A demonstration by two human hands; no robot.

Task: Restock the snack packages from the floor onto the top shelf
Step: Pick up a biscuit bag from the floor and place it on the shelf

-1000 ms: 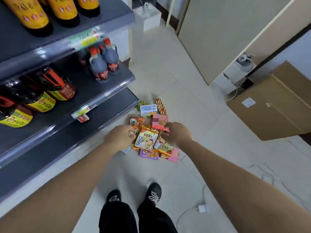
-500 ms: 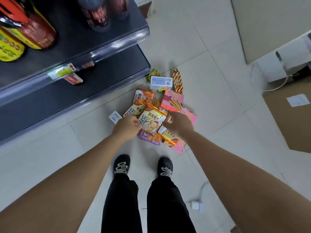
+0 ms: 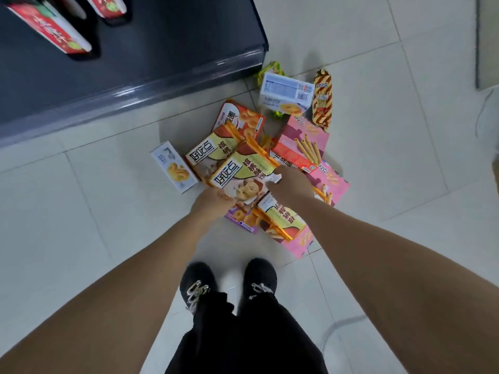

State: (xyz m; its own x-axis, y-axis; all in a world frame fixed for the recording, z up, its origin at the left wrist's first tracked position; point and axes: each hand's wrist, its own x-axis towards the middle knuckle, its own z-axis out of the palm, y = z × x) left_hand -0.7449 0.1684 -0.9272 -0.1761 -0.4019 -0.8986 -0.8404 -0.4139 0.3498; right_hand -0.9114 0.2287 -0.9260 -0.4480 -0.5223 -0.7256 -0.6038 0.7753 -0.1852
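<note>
My black shoes point(image 3: 198, 282) stand on the tiled floor point(image 3: 81, 211), just short of the yellow cookie box point(image 3: 243, 174). My left hand point(image 3: 213, 203) curls round that box's near corner and my right hand point(image 3: 290, 184) grips its right edge. The box lies atop the snack pile point(image 3: 280, 220). Left of the box sits a small white carton point(image 3: 174, 167). Beyond it lie a pink stick-biscuit box point(image 3: 305, 147) and a blue-white carton point(image 3: 286, 93), then the dark bottom shelf point(image 3: 135, 63).

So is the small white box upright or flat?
Flat: the small white box lies face-up on the floor, its printed front showing.
</note>
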